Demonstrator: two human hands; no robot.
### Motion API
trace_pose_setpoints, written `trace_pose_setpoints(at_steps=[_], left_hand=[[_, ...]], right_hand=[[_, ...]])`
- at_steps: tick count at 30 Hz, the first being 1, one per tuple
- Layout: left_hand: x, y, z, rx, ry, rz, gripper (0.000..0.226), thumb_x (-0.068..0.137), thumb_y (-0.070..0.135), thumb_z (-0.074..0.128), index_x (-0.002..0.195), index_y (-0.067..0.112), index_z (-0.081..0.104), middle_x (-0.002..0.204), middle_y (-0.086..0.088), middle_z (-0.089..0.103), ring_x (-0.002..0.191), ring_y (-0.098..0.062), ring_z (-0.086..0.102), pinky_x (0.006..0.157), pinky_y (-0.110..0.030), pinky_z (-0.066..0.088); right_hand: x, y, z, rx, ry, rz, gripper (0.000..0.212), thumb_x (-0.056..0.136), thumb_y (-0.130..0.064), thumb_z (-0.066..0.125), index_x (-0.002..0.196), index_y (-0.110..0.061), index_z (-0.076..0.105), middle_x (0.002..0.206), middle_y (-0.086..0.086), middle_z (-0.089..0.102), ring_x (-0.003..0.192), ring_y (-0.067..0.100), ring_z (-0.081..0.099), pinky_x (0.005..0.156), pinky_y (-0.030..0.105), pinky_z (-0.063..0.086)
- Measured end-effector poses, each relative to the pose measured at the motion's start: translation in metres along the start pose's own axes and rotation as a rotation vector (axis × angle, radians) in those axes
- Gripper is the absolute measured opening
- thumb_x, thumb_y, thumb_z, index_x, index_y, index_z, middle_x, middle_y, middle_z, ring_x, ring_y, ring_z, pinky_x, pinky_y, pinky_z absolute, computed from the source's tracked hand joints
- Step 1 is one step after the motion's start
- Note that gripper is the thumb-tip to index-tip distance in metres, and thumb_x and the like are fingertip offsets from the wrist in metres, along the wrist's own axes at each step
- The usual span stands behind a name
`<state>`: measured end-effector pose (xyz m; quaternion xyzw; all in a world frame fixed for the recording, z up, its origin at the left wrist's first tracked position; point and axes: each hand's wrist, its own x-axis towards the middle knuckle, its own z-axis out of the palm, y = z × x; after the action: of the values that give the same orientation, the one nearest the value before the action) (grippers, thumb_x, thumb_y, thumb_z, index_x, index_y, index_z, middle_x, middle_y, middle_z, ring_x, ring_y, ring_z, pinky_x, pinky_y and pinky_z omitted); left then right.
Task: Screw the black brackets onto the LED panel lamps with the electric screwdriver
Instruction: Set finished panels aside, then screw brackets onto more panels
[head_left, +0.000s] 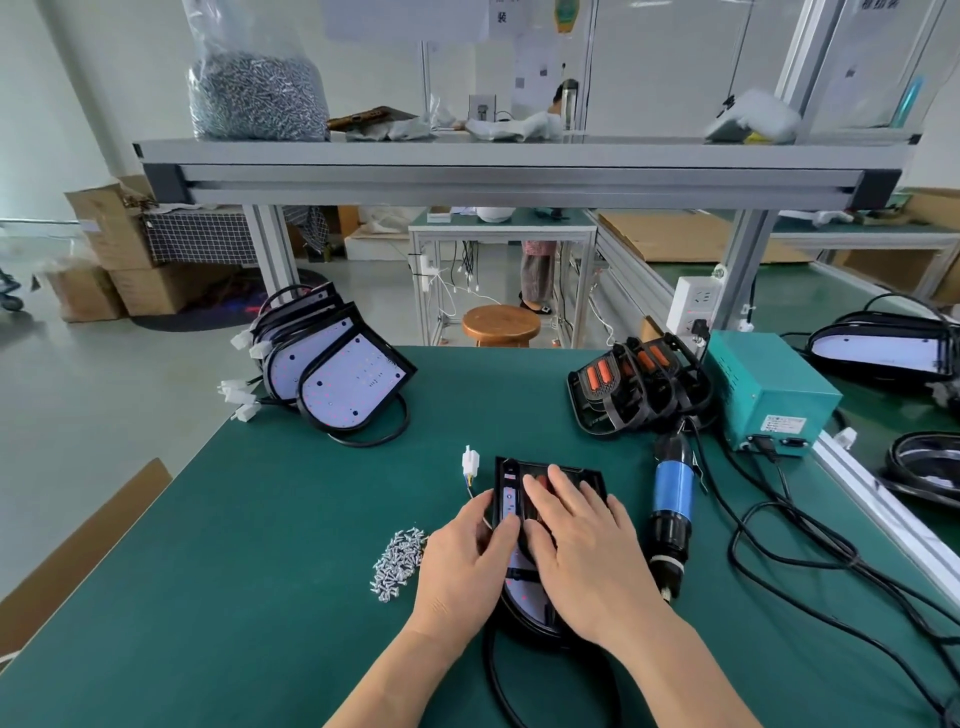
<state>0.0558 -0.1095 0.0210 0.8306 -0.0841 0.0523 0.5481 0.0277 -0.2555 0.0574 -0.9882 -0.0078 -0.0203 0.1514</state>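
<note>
One LED panel lamp (522, 597) lies flat on the green mat in front of me, with a black bracket (511, 475) laid over its far end. My left hand (462, 561) grips the lamp's left edge, thumb and fingers curled onto the bracket. My right hand (582, 540) presses down flat on the bracket, fingers straight. The electric screwdriver (671, 512), blue-banded, lies on the mat just right of my right hand. A pile of several silver screws (397, 561) sits left of my left hand.
A stack of lamps (332, 379) leans at the back left, a row of brackets (639, 395) at the back right beside a teal power box (769, 389). Black cables (810, 540) loop across the right. The lamp's white connector (470, 461) sticks up nearby.
</note>
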Motion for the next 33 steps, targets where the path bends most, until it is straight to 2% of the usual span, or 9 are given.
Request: trace_pose_setpoints(at_steps=[8, 12, 15, 18, 20, 23, 27, 30, 33], left_hand=[[0.003, 0.004, -0.002, 0.036, -0.038, -0.021, 0.017, 0.096, 0.042, 0.057, 0.11, 0.04, 0.065, 0.066, 0.003, 0.063, 0.056, -0.006, 0.05, 0.065, -0.029, 0.049], [0.003, 0.009, -0.003, 0.022, -0.051, -0.063, 0.029, 0.09, 0.048, 0.056, 0.117, 0.041, 0.063, 0.061, 0.007, 0.059, 0.057, -0.005, 0.05, 0.065, -0.028, 0.048], [0.002, 0.012, -0.005, -0.049, -0.08, -0.103, 0.032, 0.078, 0.045, 0.057, 0.109, 0.055, 0.06, 0.078, 0.001, 0.072, 0.074, -0.018, 0.067, 0.078, -0.04, 0.056], [0.001, 0.011, -0.006, -0.086, -0.086, -0.111, 0.04, 0.074, 0.041, 0.059, 0.111, 0.057, 0.058, 0.089, 0.001, 0.076, 0.087, -0.024, 0.071, 0.087, -0.045, 0.056], [0.001, 0.012, -0.005, -0.098, -0.086, -0.105, 0.046, 0.073, 0.049, 0.059, 0.119, 0.049, 0.059, 0.091, -0.001, 0.076, 0.09, -0.024, 0.071, 0.09, -0.047, 0.055], [-0.002, 0.012, -0.007, -0.154, -0.054, -0.105, 0.055, 0.078, 0.059, 0.058, 0.128, 0.036, 0.061, 0.093, -0.006, 0.074, 0.093, -0.023, 0.069, 0.091, -0.044, 0.054], [-0.001, 0.014, -0.006, -0.161, 0.113, -0.148, 0.015, 0.1, 0.035, 0.053, 0.105, 0.035, 0.067, 0.085, 0.014, 0.071, 0.082, -0.005, 0.064, 0.075, -0.014, 0.05], [0.0, 0.015, -0.01, -0.103, 0.186, -0.181, 0.017, 0.1, 0.019, 0.055, 0.095, 0.03, 0.068, 0.071, 0.009, 0.068, 0.068, -0.019, 0.064, 0.067, -0.031, 0.055], [0.013, 0.016, -0.031, 0.061, 0.296, -0.153, 0.02, 0.09, 0.013, 0.066, 0.08, 0.03, 0.067, 0.067, 0.011, 0.067, 0.065, -0.012, 0.065, 0.062, -0.021, 0.048]], right_hand=[[-0.002, 0.004, 0.004, 0.086, 0.047, 0.01, 0.052, 0.107, -0.049, 0.022, 0.158, -0.046, 0.016, 0.169, -0.016, 0.003, 0.156, 0.014, 0.006, 0.126, 0.036, 0.0], [-0.003, 0.002, 0.0, 0.1, 0.029, -0.001, 0.051, 0.108, -0.049, 0.021, 0.158, -0.046, 0.015, 0.168, -0.018, 0.001, 0.156, 0.012, 0.003, 0.126, 0.035, -0.002], [-0.004, 0.008, -0.011, 0.299, 0.069, -0.002, 0.052, 0.107, -0.049, 0.026, 0.159, -0.042, 0.021, 0.165, -0.021, 0.008, 0.155, 0.009, 0.002, 0.126, 0.033, 0.002], [-0.003, 0.032, -0.026, 0.417, 0.367, 0.2, 0.052, 0.103, -0.044, 0.044, 0.151, -0.023, 0.044, 0.156, -0.002, 0.039, 0.146, 0.017, 0.028, 0.121, 0.037, 0.023], [-0.002, 0.056, -0.031, 0.384, 0.501, 0.385, 0.049, 0.096, -0.039, 0.06, 0.136, -0.012, 0.054, 0.136, 0.011, 0.051, 0.128, 0.029, 0.041, 0.106, 0.044, 0.037], [-0.003, 0.077, -0.028, 0.406, 0.388, 0.571, 0.057, 0.09, -0.043, 0.067, 0.135, -0.012, 0.05, 0.124, 0.011, 0.047, 0.113, 0.033, 0.046, 0.087, 0.044, 0.043], [-0.001, 0.082, -0.017, 0.313, 0.29, 0.59, 0.074, 0.088, -0.055, 0.062, 0.145, -0.019, 0.032, 0.11, 0.002, 0.058, 0.096, 0.031, 0.056, 0.075, 0.039, 0.043], [0.007, 0.083, -0.018, 0.242, 0.265, 0.59, 0.078, 0.086, -0.05, 0.063, 0.146, -0.018, 0.026, 0.097, 0.002, 0.06, 0.088, 0.031, 0.055, 0.071, 0.038, 0.042], [0.01, 0.085, -0.02, 0.348, 0.272, 0.616, 0.07, 0.079, -0.04, 0.067, 0.134, -0.018, 0.03, 0.083, -0.001, 0.057, 0.081, 0.03, 0.055, 0.066, 0.038, 0.039]])
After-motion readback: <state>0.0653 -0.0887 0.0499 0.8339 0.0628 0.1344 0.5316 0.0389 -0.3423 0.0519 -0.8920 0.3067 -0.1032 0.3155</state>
